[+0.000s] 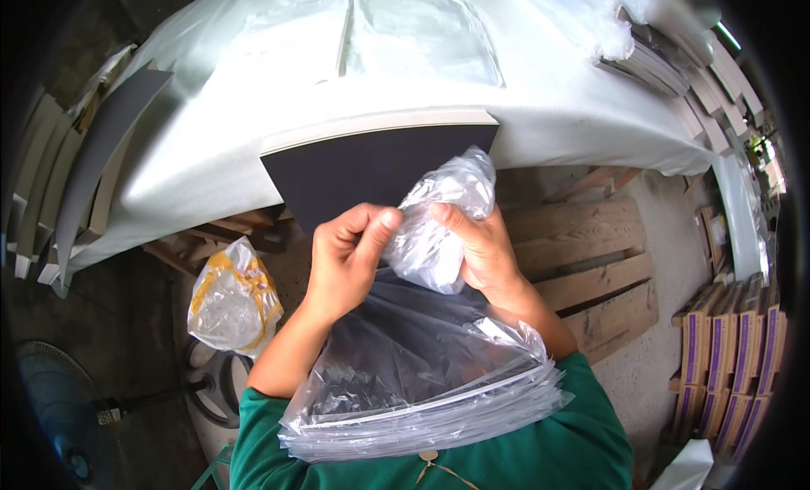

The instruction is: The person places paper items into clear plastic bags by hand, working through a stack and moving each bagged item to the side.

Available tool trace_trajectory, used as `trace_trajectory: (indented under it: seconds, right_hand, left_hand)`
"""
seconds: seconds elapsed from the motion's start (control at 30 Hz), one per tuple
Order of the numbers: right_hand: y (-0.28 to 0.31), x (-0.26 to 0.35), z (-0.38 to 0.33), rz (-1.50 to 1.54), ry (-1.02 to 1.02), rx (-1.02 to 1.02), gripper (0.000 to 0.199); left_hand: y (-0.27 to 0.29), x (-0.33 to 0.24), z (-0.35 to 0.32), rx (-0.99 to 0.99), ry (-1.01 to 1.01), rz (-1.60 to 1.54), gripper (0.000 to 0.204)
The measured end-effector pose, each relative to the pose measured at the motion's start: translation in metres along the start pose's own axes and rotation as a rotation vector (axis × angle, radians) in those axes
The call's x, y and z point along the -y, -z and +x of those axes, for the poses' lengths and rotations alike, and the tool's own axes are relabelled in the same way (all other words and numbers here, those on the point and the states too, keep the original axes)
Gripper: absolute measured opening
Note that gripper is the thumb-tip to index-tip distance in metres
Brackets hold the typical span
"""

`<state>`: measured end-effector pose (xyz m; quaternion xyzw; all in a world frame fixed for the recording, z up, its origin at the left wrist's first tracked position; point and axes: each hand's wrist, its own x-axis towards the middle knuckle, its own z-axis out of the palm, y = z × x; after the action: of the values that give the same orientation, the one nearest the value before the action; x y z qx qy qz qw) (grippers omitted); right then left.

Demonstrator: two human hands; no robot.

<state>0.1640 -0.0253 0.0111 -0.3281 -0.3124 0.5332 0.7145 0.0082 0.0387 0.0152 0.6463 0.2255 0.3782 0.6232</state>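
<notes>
**Two hands pull a clear bag over a dark board**

While both hands grip the same bunched plastic, a flat dark board [371, 173] sticks out from the person's chest toward the bench [540, 110]. Its long side runs away from the person, and its far end points at the bench edge, reaching over the white cloth there. A thin pale layer shows along that far edge.

The left hand [348, 258] is closed, with the thumb pressed on the clear plastic bag [439, 228]. The right hand [477, 249] is closed on the bag too, fingers curled over the crumpled top. The hands are close together, almost touching, with the bunched bag between them.

Lower down, the bag lies loose and wrinkled over the near part of the board [422, 380]. A stack of flat plastic-wrapped sheets rests against the green shirt [540, 448].

The middle of the board is hidden behind the hands and the plastic, so how far the bag goes over it is hard to tell. The near end is cut off by the shirt.

Below the bench are wooden pallet planks [591, 262]. A small knotted bag with yellow on it [232, 300] sits on the floor to the left. Purple and tan boxes [730, 346] stand at the right.
</notes>
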Motion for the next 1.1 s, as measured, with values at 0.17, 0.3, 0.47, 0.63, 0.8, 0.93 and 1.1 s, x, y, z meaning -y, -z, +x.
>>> trace_trajectory:
  seconds: [0.17,0.3,0.47,0.63,0.8,0.93,1.1]
  right_hand:
    - [-0.012,0.003,-0.003,0.054,-0.145,0.042,0.021]
    - [0.002,-0.007,-0.004,-0.003,-0.079,0.077,0.02]
    - [-0.008,-0.004,-0.005,-0.045,-0.128,0.017,0.019]
    - [-0.001,-0.008,-0.004,-0.057,-0.088,0.032,0.021]
    - [0.003,-0.009,-0.004,0.026,-0.081,0.088,0.023]
    - [-0.001,-0.004,-0.006,0.181,-0.108,0.133,0.022]
    - [0.01,0.0,-0.007,0.339,-0.125,0.375,0.019]
  left_hand:
    - [-0.007,0.001,-0.001,-0.054,-0.234,0.031,0.007]
    - [-0.01,-0.01,-0.003,0.021,0.064,-0.023,0.009]
    - [0.003,0.007,-0.003,-0.04,-0.124,0.222,0.016]
    - [-0.004,-0.01,-0.006,0.053,-0.066,0.129,0.011]
    - [-0.004,-0.002,0.001,-0.056,-0.267,0.258,0.013]
    - [0.001,0.001,0.003,-0.064,-0.171,0.158,0.021]
    - [0.002,-0.005,0.004,-0.068,-0.031,-0.123,0.023]
